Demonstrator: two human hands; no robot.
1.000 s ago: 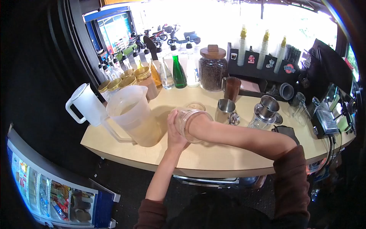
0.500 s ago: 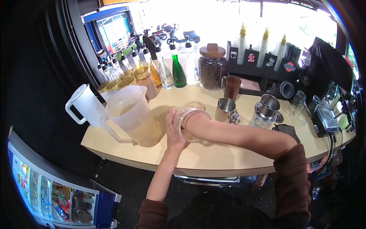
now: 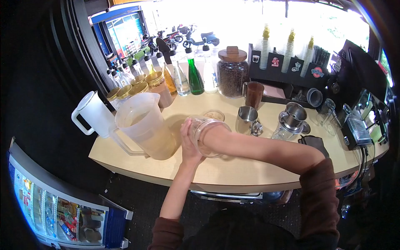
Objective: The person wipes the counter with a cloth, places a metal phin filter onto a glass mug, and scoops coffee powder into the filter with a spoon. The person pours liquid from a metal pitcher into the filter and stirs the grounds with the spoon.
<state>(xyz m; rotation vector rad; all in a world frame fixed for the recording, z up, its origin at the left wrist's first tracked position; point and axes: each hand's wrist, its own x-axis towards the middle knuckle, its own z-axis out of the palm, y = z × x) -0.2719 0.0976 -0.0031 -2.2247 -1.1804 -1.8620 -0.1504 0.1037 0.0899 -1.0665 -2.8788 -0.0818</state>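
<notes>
My left hand (image 3: pixel 189 141) is wrapped round a clear glass jar (image 3: pixel 211 155), which is tilted with its mouth toward my right arm. Through that mouth goes my right hand (image 3: pixel 211 136), in past the wrist; its fingers are hidden, so whatever they hold cannot be made out. Just behind the jar lies a round lid or shallow dish (image 3: pixel 213 114) with a pale tan middle. Left of my hands stands a large frosted plastic pitcher (image 3: pixel 154 135) with cloudy, pale liquid low inside.
A white lidded pitcher (image 3: pixel 95 114), gold-lidded jars (image 3: pixel 139 88), pump bottles (image 3: pixel 195 77) and a coffee-bean jar (image 3: pixel 232 79) line the back. To the right are a steel milk jug (image 3: pixel 246 118), a brown mug (image 3: pixel 253 96), a metal filter (image 3: pixel 293 114) and a cup rack (image 3: pixel 287 66).
The jar's mouth has turned and dipped slightly, with my right hand still inside it. My left hand keeps its hold; the other things stay where they were.
</notes>
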